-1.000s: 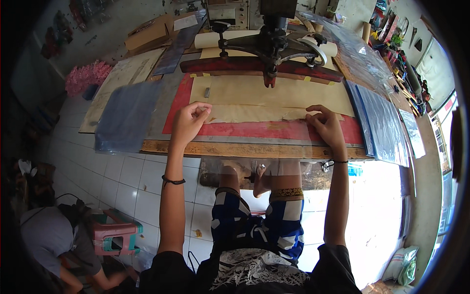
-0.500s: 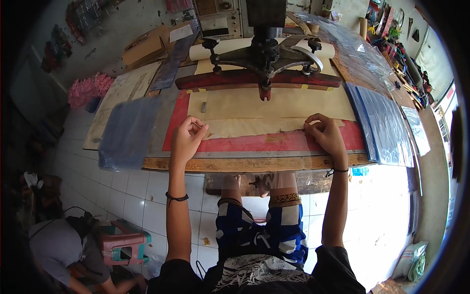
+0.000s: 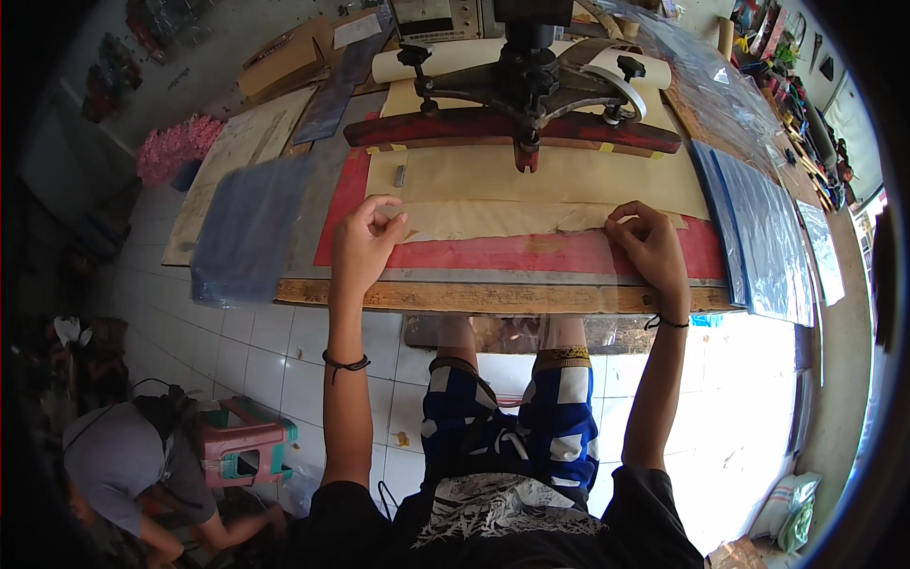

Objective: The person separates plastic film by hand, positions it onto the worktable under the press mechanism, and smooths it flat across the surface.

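My left hand (image 3: 365, 248) and my right hand (image 3: 652, 248) are both closed in a pinch at the corners of a clear plastic sheet (image 3: 599, 289). The sheet spans between them and hangs over the wooden front edge of the bench; its outline is faint. Beneath it lie a beige sheet (image 3: 512, 220) with a torn-looking front edge and a red sheet (image 3: 512, 254). A small metal piece (image 3: 400, 176) sits on the beige layer beyond my left hand. Above the far side stands the press head (image 3: 526, 128), a dark bracket with a long red bar.
Blue-tinted plastic sheets lie in a pile (image 3: 248, 228) at the left and a stack (image 3: 758, 237) at the right. Behind the press are a pale roll (image 3: 403, 66) and a cardboard box (image 3: 284, 62). Another person (image 3: 123, 455) bends beside a stool (image 3: 246, 446) at the lower left.
The view has shifted slightly, so the bench and press appear a little higher and farther right. Both hands keep their pinch on the clear sheet, almost unmoved relative to the bench.
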Demonstrator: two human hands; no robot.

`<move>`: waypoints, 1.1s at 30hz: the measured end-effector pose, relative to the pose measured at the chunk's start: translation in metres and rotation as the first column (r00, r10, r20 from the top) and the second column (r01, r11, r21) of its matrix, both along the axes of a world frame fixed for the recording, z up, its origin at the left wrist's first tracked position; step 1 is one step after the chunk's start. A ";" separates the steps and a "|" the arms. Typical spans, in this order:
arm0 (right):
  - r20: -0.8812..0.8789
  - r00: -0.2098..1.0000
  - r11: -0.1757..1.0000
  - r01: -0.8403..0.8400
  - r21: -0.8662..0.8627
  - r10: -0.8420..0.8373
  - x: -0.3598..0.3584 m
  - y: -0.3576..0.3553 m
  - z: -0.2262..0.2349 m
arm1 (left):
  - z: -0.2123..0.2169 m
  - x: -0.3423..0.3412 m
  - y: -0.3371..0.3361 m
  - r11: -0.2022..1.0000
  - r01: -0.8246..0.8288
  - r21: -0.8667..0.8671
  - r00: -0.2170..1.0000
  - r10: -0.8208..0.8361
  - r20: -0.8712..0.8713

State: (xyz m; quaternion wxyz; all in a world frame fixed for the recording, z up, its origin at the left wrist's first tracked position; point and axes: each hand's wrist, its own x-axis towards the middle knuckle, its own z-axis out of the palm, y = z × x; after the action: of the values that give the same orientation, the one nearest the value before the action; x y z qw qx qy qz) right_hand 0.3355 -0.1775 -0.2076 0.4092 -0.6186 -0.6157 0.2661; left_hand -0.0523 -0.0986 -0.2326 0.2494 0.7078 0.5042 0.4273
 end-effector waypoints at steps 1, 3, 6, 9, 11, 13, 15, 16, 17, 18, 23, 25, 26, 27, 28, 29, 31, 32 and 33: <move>-0.001 1.000 1.000 0.004 0.001 -0.004 0.000 -0.001 0.001 | 0.004 0.002 -0.002 1.000 0.001 0.001 1.000 -0.001 0.001; -0.014 1.000 1.000 0.010 0.008 -0.010 0.001 -0.003 0.001 | 0.009 0.006 -0.005 0.997 -0.055 -0.048 0.979 0.044 -0.199; -0.030 1.000 1.000 0.006 0.018 -0.005 -0.001 -0.002 0.000 | 0.000 0.003 -0.003 0.991 -0.069 0.116 0.958 0.098 -0.268; -0.016 1.000 1.000 0.004 0.009 -0.004 0.001 -0.003 0.003 | 0.004 0.006 -0.004 0.990 -0.067 0.127 0.953 0.101 -0.286; -0.007 1.000 1.000 -0.002 0.003 0.002 0.000 -0.003 0.002 | 0.005 0.004 -0.005 0.993 -0.074 0.091 0.949 0.098 -0.301; 0.010 1.000 1.000 -0.006 0.010 0.006 0.000 -0.003 0.003 | 0.008 0.004 -0.006 0.995 -0.079 0.059 0.946 0.094 -0.312; -0.001 1.000 1.000 -0.006 0.021 0.006 0.002 -0.003 0.000 | 0.011 0.005 -0.007 0.997 -0.074 -0.017 0.972 0.069 -0.225; -0.016 1.000 0.999 -0.010 0.030 0.011 0.002 -0.003 -0.002 | 0.010 0.005 -0.008 0.997 -0.070 -0.014 0.973 0.066 -0.223; -0.014 1.000 0.999 -0.006 0.033 0.007 0.002 -0.003 -0.003 | 0.009 0.004 -0.008 0.999 -0.054 -0.006 0.980 0.052 -0.192; -0.002 1.000 0.999 -0.001 0.032 0.001 0.002 -0.004 -0.003 | 0.006 0.004 -0.008 0.999 -0.038 0.002 0.986 0.038 -0.160; 0.005 1.000 1.000 -0.002 0.028 0.001 0.003 -0.003 -0.007 | -0.012 -0.003 0.000 0.999 0.043 -0.029 0.995 -0.040 0.094; -0.020 1.000 1.000 0.001 0.017 0.000 0.004 -0.003 -0.007 | -0.013 -0.003 0.002 0.997 0.069 -0.040 0.986 -0.063 0.154; -0.021 1.000 1.000 0.006 0.014 -0.006 0.005 -0.002 -0.008 | -0.011 -0.003 0.002 0.997 0.061 -0.039 0.991 -0.056 0.123; -0.032 0.999 1.000 -0.006 0.023 0.007 0.006 0.000 -0.010 | -0.010 -0.003 0.001 0.998 0.054 -0.038 0.994 -0.050 0.093; -0.042 0.999 0.999 -0.019 0.035 0.021 0.006 0.001 -0.009 | -0.009 -0.004 0.002 0.998 0.060 -0.036 0.994 -0.056 0.094; -0.041 0.999 0.999 -0.014 0.037 0.015 0.006 0.001 -0.009 | -0.010 -0.004 0.003 0.998 0.055 -0.038 0.994 -0.051 0.096; -0.033 0.999 0.999 -0.007 0.042 0.008 0.004 0.001 -0.007 | -0.009 -0.005 0.004 0.998 0.052 -0.033 0.994 -0.049 0.100; -0.031 0.999 0.999 -0.006 0.047 0.007 0.005 0.001 -0.008 | -0.009 -0.005 0.004 0.998 0.042 -0.041 0.996 -0.039 0.084; -0.044 0.999 0.999 -0.003 0.038 0.005 0.006 0.000 -0.010 | -0.009 -0.005 0.004 0.998 0.031 -0.048 0.997 -0.028 0.068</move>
State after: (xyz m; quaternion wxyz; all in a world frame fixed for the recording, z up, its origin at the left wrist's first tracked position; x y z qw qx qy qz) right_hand 0.3413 -0.1773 -0.2179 0.4338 -0.6035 -0.6126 0.2688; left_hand -0.0569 -0.0950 -0.2416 0.2898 0.6942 0.4953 0.4345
